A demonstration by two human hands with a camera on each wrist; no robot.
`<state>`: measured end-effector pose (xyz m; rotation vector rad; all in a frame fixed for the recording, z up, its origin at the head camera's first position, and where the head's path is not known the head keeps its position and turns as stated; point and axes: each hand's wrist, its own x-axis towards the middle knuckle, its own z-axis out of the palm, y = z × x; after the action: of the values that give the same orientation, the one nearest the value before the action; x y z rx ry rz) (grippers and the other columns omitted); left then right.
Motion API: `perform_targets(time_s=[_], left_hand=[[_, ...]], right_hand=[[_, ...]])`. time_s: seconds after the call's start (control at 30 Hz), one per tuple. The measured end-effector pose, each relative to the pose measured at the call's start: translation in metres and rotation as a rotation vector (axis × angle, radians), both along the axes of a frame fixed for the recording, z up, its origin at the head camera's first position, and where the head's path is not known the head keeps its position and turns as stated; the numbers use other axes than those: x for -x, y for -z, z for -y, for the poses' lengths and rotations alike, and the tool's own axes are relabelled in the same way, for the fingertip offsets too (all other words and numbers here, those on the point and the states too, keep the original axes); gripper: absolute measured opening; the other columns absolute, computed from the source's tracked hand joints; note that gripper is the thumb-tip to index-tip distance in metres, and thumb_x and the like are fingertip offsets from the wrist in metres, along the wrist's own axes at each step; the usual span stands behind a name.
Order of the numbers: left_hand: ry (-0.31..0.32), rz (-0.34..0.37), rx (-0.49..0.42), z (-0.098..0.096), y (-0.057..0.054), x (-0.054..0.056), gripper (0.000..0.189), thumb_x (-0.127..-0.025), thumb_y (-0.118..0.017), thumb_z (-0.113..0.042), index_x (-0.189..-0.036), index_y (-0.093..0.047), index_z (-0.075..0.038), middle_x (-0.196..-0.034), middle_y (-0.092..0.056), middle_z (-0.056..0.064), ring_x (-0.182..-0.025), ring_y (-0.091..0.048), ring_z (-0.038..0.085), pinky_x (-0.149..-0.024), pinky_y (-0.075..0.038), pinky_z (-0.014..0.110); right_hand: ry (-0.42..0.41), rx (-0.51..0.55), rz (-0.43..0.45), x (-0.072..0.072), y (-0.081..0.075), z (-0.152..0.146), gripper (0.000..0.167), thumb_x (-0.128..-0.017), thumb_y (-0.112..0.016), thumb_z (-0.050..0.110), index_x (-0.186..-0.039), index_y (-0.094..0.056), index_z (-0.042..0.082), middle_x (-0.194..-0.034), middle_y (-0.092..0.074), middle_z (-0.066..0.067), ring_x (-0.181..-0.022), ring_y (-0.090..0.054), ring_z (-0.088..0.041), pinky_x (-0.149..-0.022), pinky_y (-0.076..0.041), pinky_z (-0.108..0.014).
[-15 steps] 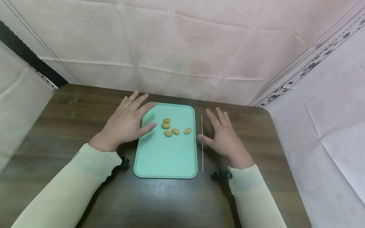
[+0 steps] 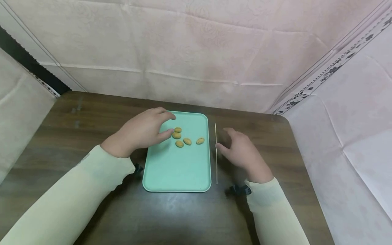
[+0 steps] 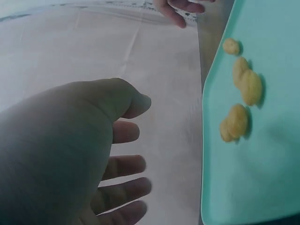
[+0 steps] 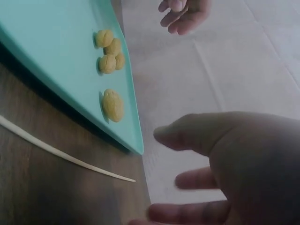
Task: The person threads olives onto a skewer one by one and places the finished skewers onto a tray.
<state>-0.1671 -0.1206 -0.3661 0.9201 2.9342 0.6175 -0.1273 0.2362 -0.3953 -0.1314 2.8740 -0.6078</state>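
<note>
Tray (image 2: 177, 170) (pale green) holds five nut-like pieces (image 2: 187, 141).

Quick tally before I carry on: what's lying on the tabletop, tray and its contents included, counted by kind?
Yellowish-brown nut-like pieces: 5
Mint-green tray: 1
Thin pale stick: 1
Total: 7

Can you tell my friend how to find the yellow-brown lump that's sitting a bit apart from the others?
On the dark wooden table, find the mint-green tray. In the head view, look near its right edge, the side by the thin pale stick, for one yellow-brown oval lump. It sits apart, while the other four lumps group to its left.
</note>
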Motion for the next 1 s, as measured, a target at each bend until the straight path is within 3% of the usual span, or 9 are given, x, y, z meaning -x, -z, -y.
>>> perform_targets(time_s=[0.13, 0.27, 0.43, 0.57, 0.77, 1.0], left_hand=[[0.036, 0.009, -0.004, -0.012, -0.001, 0.005, 0.047, -0.109, -0.074, -0.040, -0.147, -0.071, -0.012, -0.145, -0.067, 0.013, -0.129, -0.069, 0.034, -0.111, -0.061, 0.051], [0.055, 0.026, 0.006, -0.023, 0.002, 0.010, 0.048, -0.108, -0.075, -0.037, -0.149, -0.069, -0.013, -0.145, -0.065, 0.013, -0.126, -0.066, 0.033, -0.109, -0.060, 0.049], [0.087, 0.061, 0.029, -0.042, 0.000, 0.014, 0.051, -0.107, -0.074, -0.037, -0.152, -0.067, -0.014, -0.144, -0.066, 0.011, -0.126, -0.066, 0.033, -0.109, -0.059, 0.050], [0.114, 0.091, 0.076, -0.060, 0.002, 0.017, 0.053, -0.108, -0.072, -0.039, -0.155, -0.066, -0.014, -0.145, -0.067, 0.011, -0.132, -0.066, 0.034, -0.113, -0.058, 0.050], [0.127, 0.095, 0.126, -0.085, 0.015, 0.015, 0.055, -0.107, -0.073, -0.042, -0.156, -0.066, -0.016, -0.145, -0.068, 0.009, -0.133, -0.067, 0.033, -0.114, -0.059, 0.050], [0.109, 0.039, 0.236, -0.102, 0.034, 0.011, 0.036, -0.108, -0.069, -0.039, -0.136, -0.076, -0.018, -0.118, -0.073, 0.002, -0.106, -0.067, 0.029, -0.089, -0.063, 0.048]], right_hand=[[0.042, 0.002, 0.084, -0.001, 0.000, 0.000, 0.077, -0.107, -0.074, 0.054, -0.165, -0.051, 0.009, -0.152, -0.071, -0.018, -0.136, -0.072, -0.039, -0.113, -0.060, -0.065], [0.054, 0.011, 0.166, -0.001, 0.002, 0.002, 0.069, -0.104, -0.077, 0.054, -0.152, -0.063, 0.007, -0.125, -0.080, -0.014, -0.105, -0.079, -0.031, -0.092, -0.068, -0.054], [0.090, 0.071, 0.273, 0.000, 0.003, 0.005, 0.043, -0.101, -0.083, 0.046, -0.120, -0.074, 0.009, -0.088, -0.078, -0.009, -0.068, -0.074, -0.025, -0.064, -0.063, -0.038], [0.091, 0.082, 0.317, 0.000, 0.005, 0.008, 0.032, -0.100, -0.085, 0.042, -0.100, -0.077, 0.011, -0.079, -0.075, -0.010, -0.063, -0.073, -0.026, -0.060, -0.062, -0.036], [0.077, 0.072, 0.346, -0.004, 0.012, 0.014, 0.025, -0.102, -0.082, 0.033, -0.090, -0.077, 0.011, -0.076, -0.075, -0.010, -0.061, -0.072, -0.026, -0.057, -0.064, -0.036], [0.093, 0.084, 0.330, -0.012, 0.017, 0.020, 0.022, -0.101, -0.078, 0.023, -0.084, -0.073, 0.009, -0.070, -0.073, -0.010, -0.056, -0.071, -0.024, -0.054, -0.063, -0.035]])
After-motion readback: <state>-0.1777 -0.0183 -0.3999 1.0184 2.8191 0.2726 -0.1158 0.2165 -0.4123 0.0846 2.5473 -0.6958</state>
